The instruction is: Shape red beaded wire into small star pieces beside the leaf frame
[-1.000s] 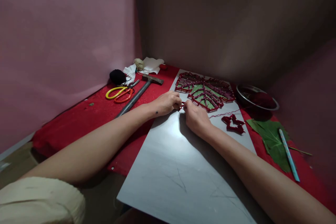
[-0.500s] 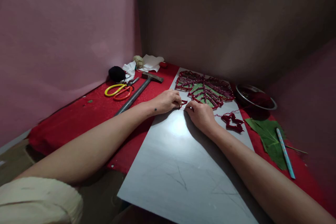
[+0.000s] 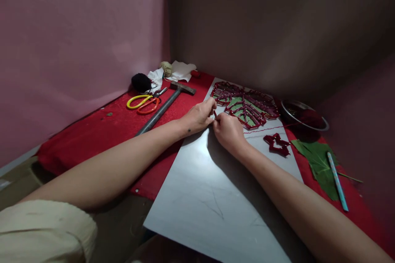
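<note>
My right hand (image 3: 228, 130) is closed in a pinch on red yarn (image 3: 262, 130), which runs from it across the board to a metal bowl. Close beside it, my left hand (image 3: 199, 117) has its fingers curled over a small red-wound shape on nails; what the fingertips grip is hidden. Both hands rest over the far left part of the grey board (image 3: 191, 197). Just beyond them is a large leaf shape (image 3: 247, 104) of nails wound with dark red yarn over green. A finished-looking red yarn star (image 3: 277, 144) sits to the right.
On the red cloth (image 3: 101, 131) at left lie a hammer (image 3: 160, 111), scissors (image 3: 144, 103), a black yarn ball (image 3: 141, 83) and a cream yarn ball (image 3: 166, 68). The metal bowl (image 3: 324, 125), a green leaf (image 3: 321, 166) and a pen (image 3: 338, 181) are at right. Walls close in behind.
My right hand has moved left, up against my left hand. The left fingers have lifted and shifted slightly. The red yarn now runs straighter toward the bowl, and the view has shifted a little.
</note>
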`<move>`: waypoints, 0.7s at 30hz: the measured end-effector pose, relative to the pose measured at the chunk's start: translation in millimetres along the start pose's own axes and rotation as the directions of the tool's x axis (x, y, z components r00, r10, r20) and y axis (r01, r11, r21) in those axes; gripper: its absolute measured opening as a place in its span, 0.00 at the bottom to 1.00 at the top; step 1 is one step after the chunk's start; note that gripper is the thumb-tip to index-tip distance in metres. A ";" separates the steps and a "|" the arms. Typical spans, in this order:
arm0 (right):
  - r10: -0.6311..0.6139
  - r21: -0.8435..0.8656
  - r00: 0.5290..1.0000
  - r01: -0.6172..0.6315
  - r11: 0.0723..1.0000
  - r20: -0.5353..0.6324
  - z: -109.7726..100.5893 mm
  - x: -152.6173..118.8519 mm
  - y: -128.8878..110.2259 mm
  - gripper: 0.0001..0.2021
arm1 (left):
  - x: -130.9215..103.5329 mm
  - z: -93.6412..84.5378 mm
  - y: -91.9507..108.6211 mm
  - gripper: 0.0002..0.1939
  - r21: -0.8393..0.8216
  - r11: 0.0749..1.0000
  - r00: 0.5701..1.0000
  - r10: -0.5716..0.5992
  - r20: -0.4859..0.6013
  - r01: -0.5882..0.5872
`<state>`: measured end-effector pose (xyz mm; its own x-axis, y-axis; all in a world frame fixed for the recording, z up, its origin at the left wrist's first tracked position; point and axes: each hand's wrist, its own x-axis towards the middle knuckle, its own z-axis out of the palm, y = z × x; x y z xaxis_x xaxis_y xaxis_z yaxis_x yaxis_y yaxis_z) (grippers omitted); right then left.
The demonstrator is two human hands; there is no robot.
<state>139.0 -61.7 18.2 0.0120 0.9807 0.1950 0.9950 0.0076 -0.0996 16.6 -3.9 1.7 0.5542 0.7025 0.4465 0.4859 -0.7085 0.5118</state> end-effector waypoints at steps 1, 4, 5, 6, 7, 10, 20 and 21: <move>-0.009 -0.027 1.000 0.008 1.000 -0.015 2.5 -3.1 -1.3 0.15 | 0.2 -0.7 0.3 0.13 -0.019 1.000 1.000 -0.016 0.001 0.016; -0.098 -0.116 0.995 0.096 0.989 -0.012 10.1 -12.8 1.6 0.15 | 2.3 -2.5 -0.8 0.10 -0.022 1.000 0.999 0.023 0.034 -0.022; -0.139 -0.136 0.990 0.137 0.981 -0.003 11.9 -15.9 5.0 0.15 | 3.1 -3.1 -1.6 0.10 -0.012 0.999 0.998 0.052 0.043 -0.052; -0.178 -0.150 0.984 0.176 0.973 0.001 13.3 -18.9 9.3 0.15 | 3.6 -4.0 -2.3 0.09 -0.002 0.997 0.995 0.081 0.054 -0.081; -0.208 -0.159 0.978 0.205 0.966 -0.004 14.0 -21.6 14.0 0.15 | 4.1 -5.0 -2.8 0.08 0.007 0.994 0.992 0.105 0.070 -0.106; -0.264 -0.179 0.963 0.251 0.951 -0.050 13.8 -27.3 26.3 0.16 | 4.4 -8.9 -2.3 0.07 0.015 0.993 0.986 0.116 0.119 -0.119; -0.351 -0.246 0.935 0.350 0.904 0.041 7.1 -22.6 34.0 0.16 | 6.5 -4.2 -0.9 0.03 0.015 0.996 0.985 0.080 0.155 -0.083; -0.367 -0.256 0.928 0.370 0.893 0.060 5.9 -21.4 34.9 0.17 | 7.1 -2.3 -1.3 0.03 0.025 0.996 0.985 0.081 0.153 -0.086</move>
<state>172.9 -81.3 4.8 -0.3604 0.9192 0.1590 0.9183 0.3197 0.2333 18.4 2.1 5.9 0.6887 0.6243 0.3687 0.4534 -0.7677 0.4528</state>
